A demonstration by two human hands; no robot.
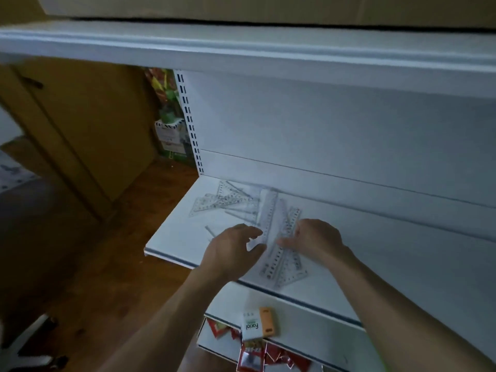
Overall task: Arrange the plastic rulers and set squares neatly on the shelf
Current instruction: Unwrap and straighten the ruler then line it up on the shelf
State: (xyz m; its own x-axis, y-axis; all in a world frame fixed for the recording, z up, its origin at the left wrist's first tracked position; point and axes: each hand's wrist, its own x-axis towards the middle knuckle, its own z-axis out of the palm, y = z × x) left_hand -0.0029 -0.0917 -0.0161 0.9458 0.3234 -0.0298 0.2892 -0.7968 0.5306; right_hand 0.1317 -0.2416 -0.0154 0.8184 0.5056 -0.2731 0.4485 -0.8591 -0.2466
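dim room; a white metal shelf (171,237) with a slotted upright (192,124) at its rear left corner. clear plastic rulers (275,232) lie in a loose stack to the right of the upright's foot and forward of it. their long axis runs from rear to front of the shelf, and the near ends are fanned. set squares (230,202) lie heaped nearer the upright, overlapping, with neither hand on them. the left hand (233,248) is at the stack's upright-side edge with fingers curled; blur hides whether it holds anything. the right hand (316,237) is on the side away from the upright, fingers straight, pressing on the rulers. the stack lies between both hands. judgement: squaring it calls for an inward squeeze across its short axis. the left hand is nearer the set squares.
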